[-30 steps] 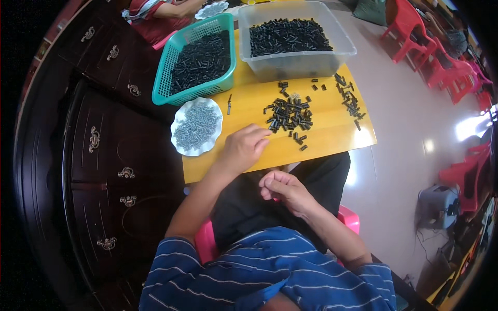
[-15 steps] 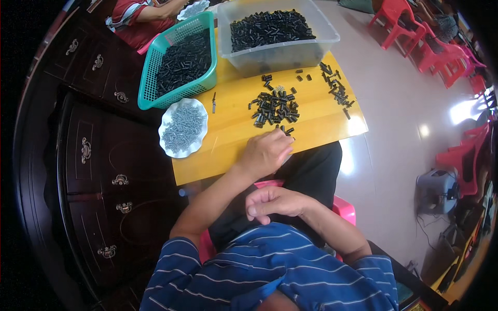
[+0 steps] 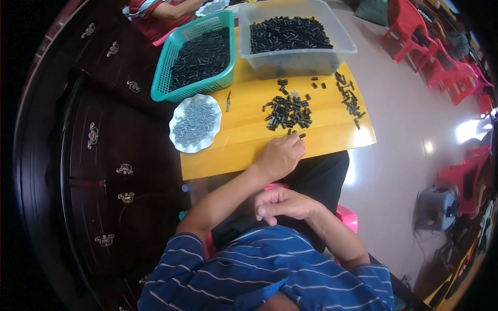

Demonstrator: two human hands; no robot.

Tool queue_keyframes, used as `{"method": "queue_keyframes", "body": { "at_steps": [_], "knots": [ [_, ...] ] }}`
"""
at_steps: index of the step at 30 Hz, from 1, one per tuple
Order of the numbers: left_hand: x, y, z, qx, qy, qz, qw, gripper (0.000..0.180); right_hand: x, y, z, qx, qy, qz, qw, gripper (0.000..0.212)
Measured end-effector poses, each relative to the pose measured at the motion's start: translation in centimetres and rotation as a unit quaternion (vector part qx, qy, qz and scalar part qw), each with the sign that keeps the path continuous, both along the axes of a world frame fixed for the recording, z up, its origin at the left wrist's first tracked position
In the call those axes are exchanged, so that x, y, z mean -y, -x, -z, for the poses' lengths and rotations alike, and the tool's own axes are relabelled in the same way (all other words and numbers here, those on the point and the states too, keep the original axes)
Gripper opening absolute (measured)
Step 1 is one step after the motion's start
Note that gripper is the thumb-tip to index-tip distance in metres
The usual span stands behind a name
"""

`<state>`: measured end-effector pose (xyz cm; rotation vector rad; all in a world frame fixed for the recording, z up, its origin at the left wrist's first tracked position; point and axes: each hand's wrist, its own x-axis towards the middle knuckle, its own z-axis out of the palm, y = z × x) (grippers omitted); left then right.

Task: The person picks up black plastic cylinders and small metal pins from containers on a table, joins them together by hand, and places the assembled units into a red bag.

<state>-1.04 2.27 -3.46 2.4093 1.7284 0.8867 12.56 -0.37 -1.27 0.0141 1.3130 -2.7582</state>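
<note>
At the near edge of the yellow table [image 3: 238, 150], my left hand [image 3: 281, 157] is back up with its fingers curled. Its fingertips reach a few loose short black tubes [image 3: 302, 136]; whether they pinch one is hidden. Just beyond lies a heap of the same black tubes [image 3: 288, 111]. Over my lap, apart from the table, my right hand [image 3: 282, 203] is held closed, thumb against the bent fingers. Anything inside it cannot be made out. Left of the heap stands a white scalloped dish [image 3: 175, 136] full of small silvery pins [image 3: 196, 123].
A green basket [image 3: 226, 79] and a clear plastic tub [image 3: 295, 63], both with black pieces, stand at the back. More black pieces [image 3: 351, 101] lie near the right edge; a thin metal tool [image 3: 228, 101] is by the dish. Across sits a person in red [image 3: 155, 20]. Dark drawers [image 3: 124, 168] flank the left.
The view has shifted, so the table and everything on it sit further right in the picture. Both hands keep nearly the same pose, the left still at the table's near edge.
</note>
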Motion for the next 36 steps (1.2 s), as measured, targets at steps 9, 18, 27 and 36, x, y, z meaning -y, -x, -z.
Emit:
{"method": "queue_keyframes", "body": {
  "at_steps": [9,18,27,36],
  "knots": [
    [6.3,5.0,-4.3,0.337,0.217,-0.103,0.910,0.011,0.2,-0.1,1.1,0.098,0.044,0.160,0.981,0.025],
    [10.5,5.4,-6.5,0.294,0.183,-0.063,0.936,0.032,0.8,1.2,1.5,0.123,0.057,0.329,0.934,0.023],
    [10.5,8.2,-6.8,0.232,0.133,-0.099,0.959,0.033,0.7,1.1,1.2,0.130,0.069,0.349,0.926,0.014],
    [10.4,14.9,-3.2,-0.062,0.017,-0.301,0.952,0.040,0.3,1.0,1.5,0.145,0.088,0.330,0.929,0.014]
  ]
}}
